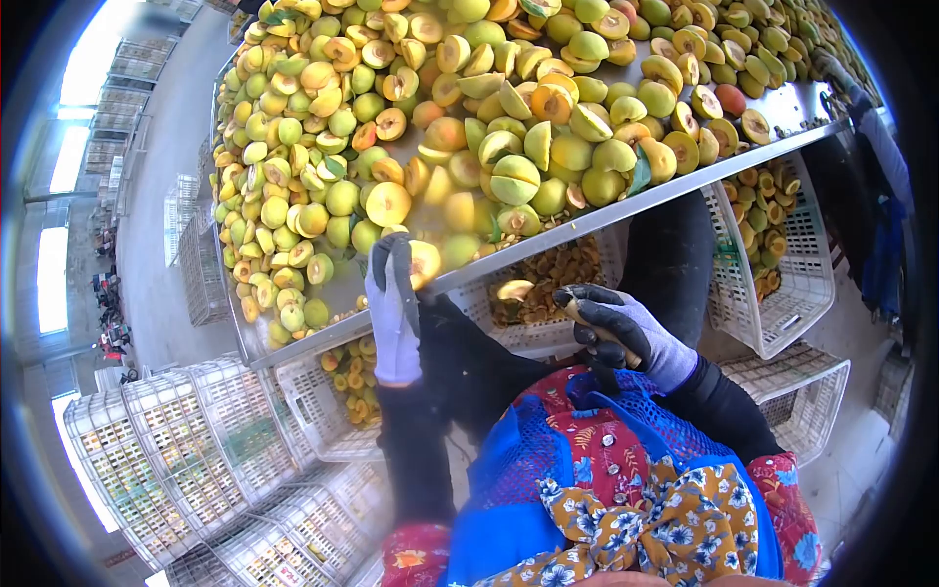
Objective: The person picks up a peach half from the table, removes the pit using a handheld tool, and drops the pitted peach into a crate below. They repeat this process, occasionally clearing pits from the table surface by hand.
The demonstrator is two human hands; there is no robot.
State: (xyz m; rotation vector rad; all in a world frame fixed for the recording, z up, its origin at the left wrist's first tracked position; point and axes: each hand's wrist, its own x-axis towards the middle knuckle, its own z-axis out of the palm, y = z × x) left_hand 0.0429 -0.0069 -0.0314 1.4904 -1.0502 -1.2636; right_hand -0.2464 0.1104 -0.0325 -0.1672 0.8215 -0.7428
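Your left hand [396, 298] closes around one peach half [424, 262] at the table's [797, 103] near edge, beside the heap. That heap holds too many halves to count. Your right hand [626, 335] grips one wooden-handled knife [599, 331] above three filled crates [782, 293], probably to catch the droppings.

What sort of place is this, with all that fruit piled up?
Probably a fruit-processing shed. A long metal table is heaped with halved fruit, white plastic crates underneath hold more halves, and the gloved left hand holds a fruit half while the right hand grips a small tool.
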